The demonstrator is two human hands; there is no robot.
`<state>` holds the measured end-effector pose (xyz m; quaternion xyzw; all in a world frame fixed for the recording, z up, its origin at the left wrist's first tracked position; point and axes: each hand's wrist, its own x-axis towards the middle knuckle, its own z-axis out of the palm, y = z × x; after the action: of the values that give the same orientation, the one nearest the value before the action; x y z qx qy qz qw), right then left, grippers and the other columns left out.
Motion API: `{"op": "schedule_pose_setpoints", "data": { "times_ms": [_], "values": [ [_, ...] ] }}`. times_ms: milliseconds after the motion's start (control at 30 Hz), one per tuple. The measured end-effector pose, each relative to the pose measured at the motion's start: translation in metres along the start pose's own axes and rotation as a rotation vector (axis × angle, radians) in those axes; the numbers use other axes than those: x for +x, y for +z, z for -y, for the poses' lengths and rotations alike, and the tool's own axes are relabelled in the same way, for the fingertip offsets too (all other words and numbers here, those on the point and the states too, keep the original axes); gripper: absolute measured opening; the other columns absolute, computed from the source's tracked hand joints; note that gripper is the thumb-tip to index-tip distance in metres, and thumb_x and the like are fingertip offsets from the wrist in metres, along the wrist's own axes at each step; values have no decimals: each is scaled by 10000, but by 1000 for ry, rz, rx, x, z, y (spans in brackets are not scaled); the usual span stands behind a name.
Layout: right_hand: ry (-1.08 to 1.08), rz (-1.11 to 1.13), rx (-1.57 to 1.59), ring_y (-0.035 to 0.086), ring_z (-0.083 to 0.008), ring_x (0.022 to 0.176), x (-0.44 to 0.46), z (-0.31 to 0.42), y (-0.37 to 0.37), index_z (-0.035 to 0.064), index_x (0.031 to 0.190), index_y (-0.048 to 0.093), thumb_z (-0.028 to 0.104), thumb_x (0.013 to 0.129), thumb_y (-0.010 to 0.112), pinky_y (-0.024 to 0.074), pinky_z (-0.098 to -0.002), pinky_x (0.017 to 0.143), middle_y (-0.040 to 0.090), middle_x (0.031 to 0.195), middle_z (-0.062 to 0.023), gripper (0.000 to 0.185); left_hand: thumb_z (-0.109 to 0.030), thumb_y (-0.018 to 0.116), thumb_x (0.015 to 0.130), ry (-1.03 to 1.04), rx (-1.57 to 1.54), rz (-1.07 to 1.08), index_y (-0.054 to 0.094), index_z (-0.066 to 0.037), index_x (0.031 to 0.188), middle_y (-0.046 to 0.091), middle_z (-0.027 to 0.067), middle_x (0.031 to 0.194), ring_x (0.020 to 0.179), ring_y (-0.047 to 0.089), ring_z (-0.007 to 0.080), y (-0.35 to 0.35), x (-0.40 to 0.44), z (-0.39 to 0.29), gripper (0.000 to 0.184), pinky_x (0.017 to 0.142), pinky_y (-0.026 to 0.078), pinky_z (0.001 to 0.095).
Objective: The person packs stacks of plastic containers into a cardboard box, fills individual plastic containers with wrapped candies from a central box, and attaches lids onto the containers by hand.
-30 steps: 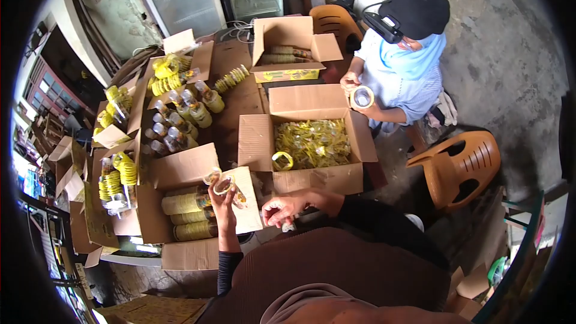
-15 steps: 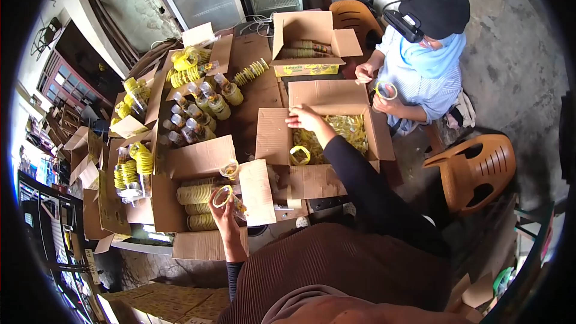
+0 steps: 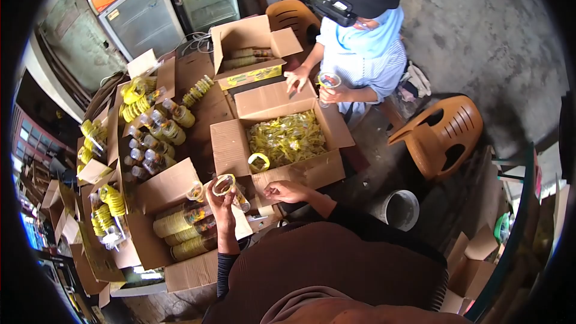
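Note:
My left hand [image 3: 222,209] is closed round a clear plastic cup [image 3: 225,182] with a yellow rim, held up above the near side of the table. My right hand [image 3: 287,192] is just to its right, in front of the box of scraps [image 3: 274,175]. Its fingers are curled together, and whatever is between them is too small to make out. Yellow and clear plastic strips [image 3: 291,137] fill that box, and a yellow ring [image 3: 258,162] lies at its near left corner. Below my left hand, an open carton [image 3: 144,235] contains stacked cups [image 3: 177,223]; another cup [image 3: 195,191] stands at its flap.
Opposite me, a person [image 3: 360,54] in a black cap holds a cup [image 3: 329,80]. A farther carton [image 3: 251,75] contains stacked cups. Bottle-like packs [image 3: 165,125] and yellow-rimmed stacks fill the left. An orange chair [image 3: 441,138] and white bucket [image 3: 401,210] are at right.
My right hand has drawn back from over the scrap box to beside my left hand, its fingers now curled. My left hand keeps the cup. The whole view has swung right.

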<state>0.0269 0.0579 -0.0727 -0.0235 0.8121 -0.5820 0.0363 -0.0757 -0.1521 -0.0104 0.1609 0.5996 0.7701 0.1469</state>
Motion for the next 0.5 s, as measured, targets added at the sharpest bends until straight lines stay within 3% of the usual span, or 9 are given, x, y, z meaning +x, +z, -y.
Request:
{"op": "schedule_pose_setpoints", "data": {
  "times_ms": [33,100,200,267,300,367,433,500],
  "values": [
    [-96,-73,-117,608,-155,817,-4,-11,-4,36,1214,509,229,916,605,504,-300,726,613,935,-92,367,-117,664,835,4,32,5,380,-42,1308,549,127,1192,1107,525,193,8,1,-3,557,932,422,308],
    [43,-344,-153,612,-151,922,-8,60,-30,60,1342,389,106,892,625,510,-289,792,586,1093,-102,511,-143,686,816,-18,-1,32,394,-45,1300,565,119,1166,1088,540,196,19,1,-6,573,897,448,305],
    [-343,-810,-85,587,-167,818,-20,182,-63,53,1376,298,-20,864,581,501,-274,739,516,1146,-147,590,-205,726,784,-64,-33,81,395,-66,1309,560,108,1155,1084,529,193,25,-3,-1,636,896,449,311],
    [-681,-1067,23,569,-141,814,-13,199,-64,3,1380,265,-88,865,506,499,-265,738,502,1165,-145,576,-230,731,788,-89,-47,106,388,-77,1317,545,100,1177,1122,500,193,28,-3,-12,648,925,425,324],
    [-750,-1134,49,567,-127,781,-7,188,-58,-13,1388,215,-135,830,493,502,-265,731,507,1158,-144,635,-140,699,804,-57,-8,88,363,-48,1307,554,111,1150,1055,536,183,26,-2,-8,612,860,463,311],
    [-483,-927,-180,557,-153,747,26,175,-54,-19,1377,240,-96,817,513,500,-279,701,508,1142,-167,628,-152,709,799,-77,3,67,366,-52,1304,551,108,1153,1042,535,178,24,-1,-6,619,856,463,306],
    [4,-362,-234,561,-211,751,70,149,-37,-23,1375,289,-4,826,542,495,-307,675,511,1137,-173,604,-200,733,794,-76,-29,79,372,-52,1296,551,106,1152,1027,533,170,19,-3,1,636,848,462,299],
    [-550,-207,-518,567,-266,766,89,177,-5,12,1402,306,88,855,558,488,-343,677,519,1109,-142,607,-283,685,838,148,-155,122,385,-71,1308,516,72,1200,1129,491,172,10,-1,17,596,926,422,306]
  ]
}}
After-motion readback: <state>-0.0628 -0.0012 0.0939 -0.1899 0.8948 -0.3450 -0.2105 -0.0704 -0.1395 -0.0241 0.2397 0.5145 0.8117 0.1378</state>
